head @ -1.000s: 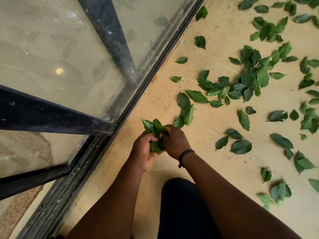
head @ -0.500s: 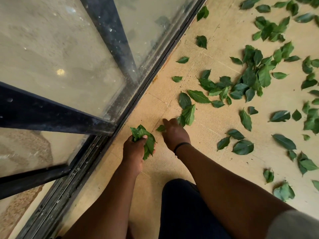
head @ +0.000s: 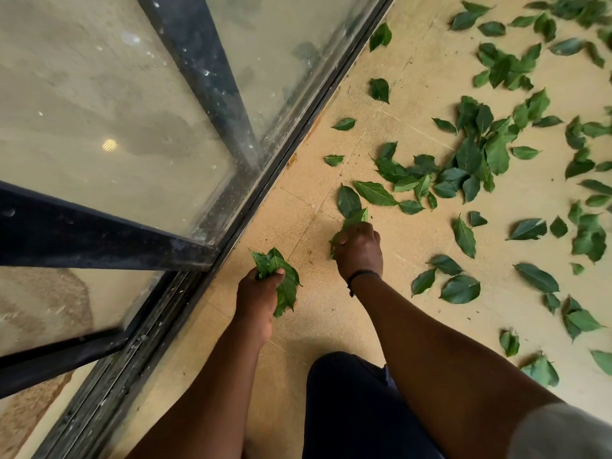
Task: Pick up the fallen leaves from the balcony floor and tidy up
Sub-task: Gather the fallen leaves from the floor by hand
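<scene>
2 hands are at work, each with leaves in its grip. The left hand is curled round a bunch of green leaves, thumb pressed across the stems, the blades fanning up and to the right above the balcony floor. The right hand is further forward and low at the floor, fingers clenched on a few leaves that stick out past the knuckles; whether they are lifted clear of the floor I cannot tell. A dark wristband circles the right wrist.

Just ahead of the right hand lie 2 long leaves side by side. Beyond them a dense cluster of leaves spreads to the right, and many scattered single leaves cover the tan floor toward the right edge and the top.

Left of the hands, a dark metal sliding-door track runs diagonally, with dusty glass panels behind it. At the bottom, between the forearms, shows a knee in dark trousers, and a grey sleeve in the right corner.
</scene>
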